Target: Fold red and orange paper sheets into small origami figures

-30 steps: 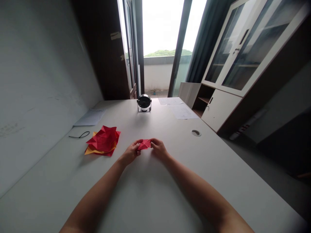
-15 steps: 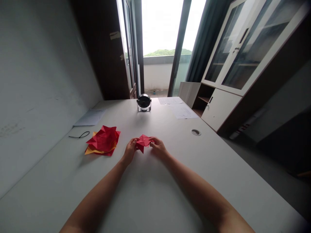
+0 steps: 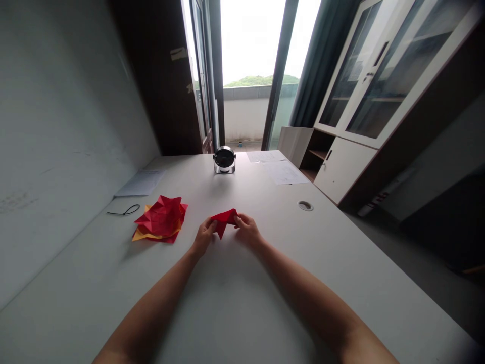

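A folded red paper (image 3: 224,219) is held up between my two hands, above the white table, with one pointed flap hanging down. My left hand (image 3: 204,234) pinches its left end between thumb and fingers. At the other end, my right hand (image 3: 247,230) is closed on the paper's right corner, its fingertips partly hidden. To the left lies a pile of creased red and yellow papers (image 3: 161,220), loosely stacked with their corners sticking up.
A small round black-and-silver device (image 3: 225,160) stands at the table's far side. White sheets (image 3: 284,172) lie at the back right, more papers (image 3: 140,183) by the left wall. A black cord (image 3: 125,211) lies near the pile. A cable hole (image 3: 305,206) is at right.
The red paper has gone from a spread, star-like shape to a flatter folded one with a single flap pointing down. My hands have barely shifted and still hold both ends.
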`<state>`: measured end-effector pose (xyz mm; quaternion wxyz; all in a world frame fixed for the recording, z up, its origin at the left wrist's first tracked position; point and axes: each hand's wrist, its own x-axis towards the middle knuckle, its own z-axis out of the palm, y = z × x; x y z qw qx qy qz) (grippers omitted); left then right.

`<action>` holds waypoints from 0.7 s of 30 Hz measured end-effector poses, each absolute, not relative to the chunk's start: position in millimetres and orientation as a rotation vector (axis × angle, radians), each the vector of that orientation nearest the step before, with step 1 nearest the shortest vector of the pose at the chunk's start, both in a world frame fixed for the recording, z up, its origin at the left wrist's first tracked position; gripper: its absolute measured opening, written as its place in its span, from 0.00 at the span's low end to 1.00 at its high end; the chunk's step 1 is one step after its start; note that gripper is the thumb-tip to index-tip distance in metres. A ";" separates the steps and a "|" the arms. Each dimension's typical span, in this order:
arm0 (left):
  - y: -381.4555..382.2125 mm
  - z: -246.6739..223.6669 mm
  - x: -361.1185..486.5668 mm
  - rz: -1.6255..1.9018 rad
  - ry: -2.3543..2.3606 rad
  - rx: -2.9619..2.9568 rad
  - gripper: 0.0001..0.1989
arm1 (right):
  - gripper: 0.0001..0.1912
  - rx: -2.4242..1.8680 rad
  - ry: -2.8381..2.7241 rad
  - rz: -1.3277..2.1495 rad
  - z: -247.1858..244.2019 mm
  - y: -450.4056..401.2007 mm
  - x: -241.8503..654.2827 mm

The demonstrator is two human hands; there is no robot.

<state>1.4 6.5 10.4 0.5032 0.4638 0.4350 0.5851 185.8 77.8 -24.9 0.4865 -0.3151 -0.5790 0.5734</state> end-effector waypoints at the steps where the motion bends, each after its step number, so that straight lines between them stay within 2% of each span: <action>1: 6.3 11.0 1.1 1.414 1.034 1.122 0.19 | 0.22 -0.764 -1.409 1.391 -24.2 77.5 186.2; 8: 7.5 9.2 -0.4 1.471 0.943 1.120 0.26 | 0.19 -0.717 -1.420 1.378 -18.7 76.3 187.7; 14: 9.1 8.1 -5.8 1.585 1.090 1.186 0.33 | 0.17 -0.716 -1.421 1.346 -20.1 75.6 185.8; 17: 9.1 8.9 -7.6 1.601 1.132 1.225 0.31 | 0.16 -0.717 -1.460 1.346 -22.9 76.9 185.5; 21: 8.7 7.8 -6.2 1.565 1.225 1.302 0.16 | 0.17 -0.725 -1.492 1.366 -26.7 78.7 185.5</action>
